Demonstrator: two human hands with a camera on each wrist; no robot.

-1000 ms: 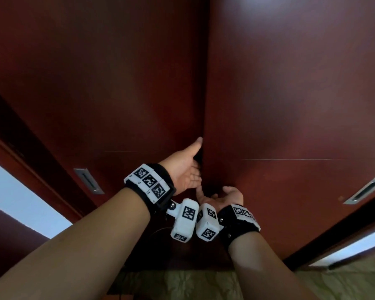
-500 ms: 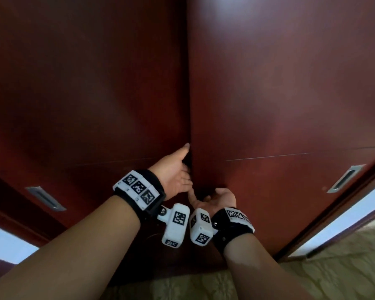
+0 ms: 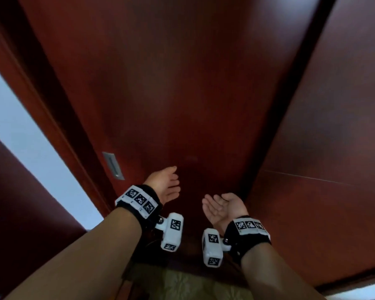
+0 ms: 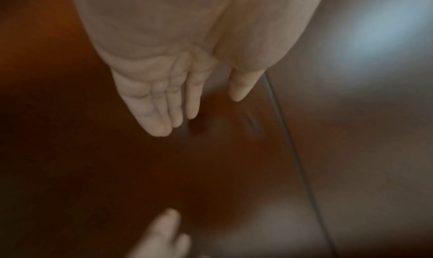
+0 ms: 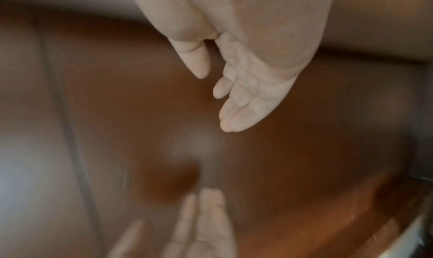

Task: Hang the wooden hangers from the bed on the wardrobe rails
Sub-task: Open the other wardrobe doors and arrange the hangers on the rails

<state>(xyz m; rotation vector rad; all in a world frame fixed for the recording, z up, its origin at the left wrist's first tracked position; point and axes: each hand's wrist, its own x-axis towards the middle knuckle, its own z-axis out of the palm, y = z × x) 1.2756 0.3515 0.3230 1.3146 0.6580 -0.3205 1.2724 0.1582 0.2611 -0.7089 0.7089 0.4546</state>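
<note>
Dark-red wardrobe door [image 3: 182, 94] faces you; its recessed handle [image 3: 113, 165] lies just beside your empty, spread left hand [image 3: 165, 186], nearer than your spread right hand [image 3: 223, 206].

Ahead: we face a wardrobe door [image 3: 182, 94].
Left: its recessed handle [image 3: 113, 166].
Right: a second door [image 3: 344, 126].
Before the door: our left hand [image 3: 166, 184] and right hand [image 3: 222, 205], apart.

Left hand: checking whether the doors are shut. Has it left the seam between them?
Yes. The left hand has left the seam and now hangs open before the left door panel, nearer its recessed handle.
</note>
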